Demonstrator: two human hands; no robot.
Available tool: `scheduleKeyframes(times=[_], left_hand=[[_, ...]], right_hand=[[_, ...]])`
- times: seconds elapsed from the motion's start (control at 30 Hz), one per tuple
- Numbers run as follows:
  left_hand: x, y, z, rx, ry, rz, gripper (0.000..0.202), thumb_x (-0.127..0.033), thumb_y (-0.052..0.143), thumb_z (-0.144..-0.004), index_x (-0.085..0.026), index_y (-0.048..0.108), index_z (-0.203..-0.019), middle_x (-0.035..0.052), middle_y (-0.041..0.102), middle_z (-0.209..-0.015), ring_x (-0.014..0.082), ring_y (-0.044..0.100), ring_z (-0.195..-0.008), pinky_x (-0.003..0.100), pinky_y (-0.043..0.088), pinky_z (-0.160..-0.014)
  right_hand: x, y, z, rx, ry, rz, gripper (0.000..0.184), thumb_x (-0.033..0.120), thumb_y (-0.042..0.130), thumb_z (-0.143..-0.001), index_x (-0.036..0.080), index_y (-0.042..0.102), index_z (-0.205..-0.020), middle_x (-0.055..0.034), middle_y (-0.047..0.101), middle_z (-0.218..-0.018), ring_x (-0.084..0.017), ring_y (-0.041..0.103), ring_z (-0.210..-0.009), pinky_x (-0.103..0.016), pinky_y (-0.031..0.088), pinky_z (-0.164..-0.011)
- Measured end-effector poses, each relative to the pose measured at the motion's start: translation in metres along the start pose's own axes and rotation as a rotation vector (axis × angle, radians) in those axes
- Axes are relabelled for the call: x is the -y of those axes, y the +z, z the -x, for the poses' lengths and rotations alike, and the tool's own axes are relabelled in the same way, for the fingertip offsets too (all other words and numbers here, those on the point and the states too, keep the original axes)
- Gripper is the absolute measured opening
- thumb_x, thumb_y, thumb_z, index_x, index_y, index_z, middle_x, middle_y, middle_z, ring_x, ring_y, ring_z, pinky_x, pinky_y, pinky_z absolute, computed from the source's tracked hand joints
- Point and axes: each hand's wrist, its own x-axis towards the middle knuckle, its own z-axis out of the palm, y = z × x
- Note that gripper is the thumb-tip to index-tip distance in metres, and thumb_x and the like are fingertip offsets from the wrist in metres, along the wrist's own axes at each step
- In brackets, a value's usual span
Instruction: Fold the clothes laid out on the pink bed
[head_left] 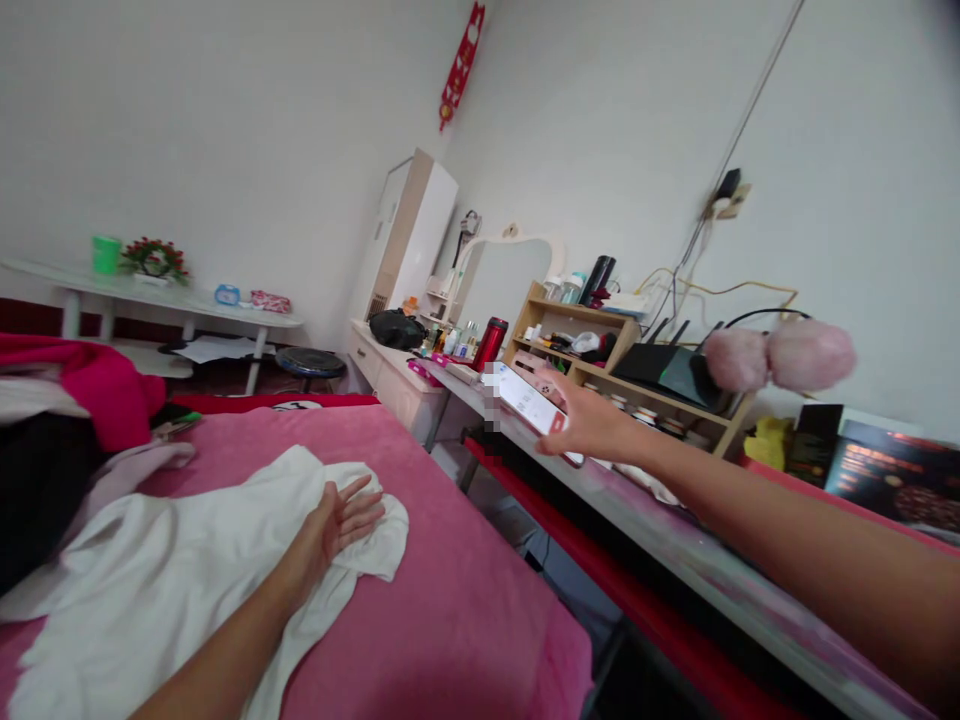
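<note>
My right hand is wrapped round a smartphone with a lit screen, held up over the edge of the desk. My left hand lies palm up with its fingers stretched out and nothing in it. Under it a white cloth garment is spread, crumpled, on the pink bed cover. A pile of clothes, bright pink, black and pale, is heaped at the left edge of the bed.
On the desk stand a wooden shelf, a black router and a red thermos. A dressing table with a mirror stands in the corner. A round stool is beside a white side table along the left wall.
</note>
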Motion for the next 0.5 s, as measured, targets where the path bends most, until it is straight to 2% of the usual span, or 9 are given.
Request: scheduleKeyframes(times=[0.1, 0.23, 0.37, 0.5], left_hand=[[0.000, -0.001, -0.002, -0.026, -0.039, -0.029, 0.075, -0.065, 0.040, -0.086, -0.014, 0.039, -0.140, 0.0191, 0.054, -0.133, 0.0295, 0.060, -0.113, 0.043, 0.040, -0.103], [0.002, -0.002, -0.008, -0.061, -0.072, -0.051, 0.076, -0.066, 0.046, -0.083, -0.016, 0.040, -0.140, 0.0180, 0.057, -0.130, 0.0314, 0.060, -0.113, 0.042, 0.043, -0.101], [0.006, -0.007, -0.015, -0.118, -0.101, -0.046, 0.082, -0.070, 0.049, -0.077, -0.018, 0.042, -0.140, 0.0161, 0.058, -0.129, 0.0337, 0.057, -0.115, 0.043, 0.044, -0.100], [0.008, -0.010, -0.016, -0.091, -0.113, -0.049, 0.083, -0.071, 0.049, -0.075, -0.022, 0.040, -0.141, 0.0111, 0.061, -0.126, 0.0326, 0.055, -0.118, 0.042, 0.040, -0.105]], right_hand=[[-0.048, -0.011, 0.026, 0.090, 0.152, 0.035, 0.099, 0.031, 0.080, -0.049, 0.018, 0.040, -0.139, -0.0079, 0.068, -0.099, -0.027, 0.063, -0.084, -0.033, 0.046, -0.072], [-0.099, -0.009, 0.056, 0.233, 0.260, -0.027, 0.098, 0.030, 0.079, -0.048, 0.017, 0.043, -0.138, -0.0061, 0.068, -0.090, -0.025, 0.063, -0.078, -0.032, 0.047, -0.069], [-0.129, -0.002, 0.071, 0.263, 0.348, -0.032, 0.099, 0.033, 0.082, -0.045, 0.015, 0.046, -0.136, -0.0101, 0.067, -0.101, -0.028, 0.063, -0.091, -0.035, 0.048, -0.077], [-0.147, 0.001, 0.075, 0.340, 0.357, -0.132, 0.098, 0.041, 0.080, -0.053, 0.016, 0.042, -0.139, -0.0077, 0.068, -0.096, -0.025, 0.065, -0.085, -0.033, 0.049, -0.074]])
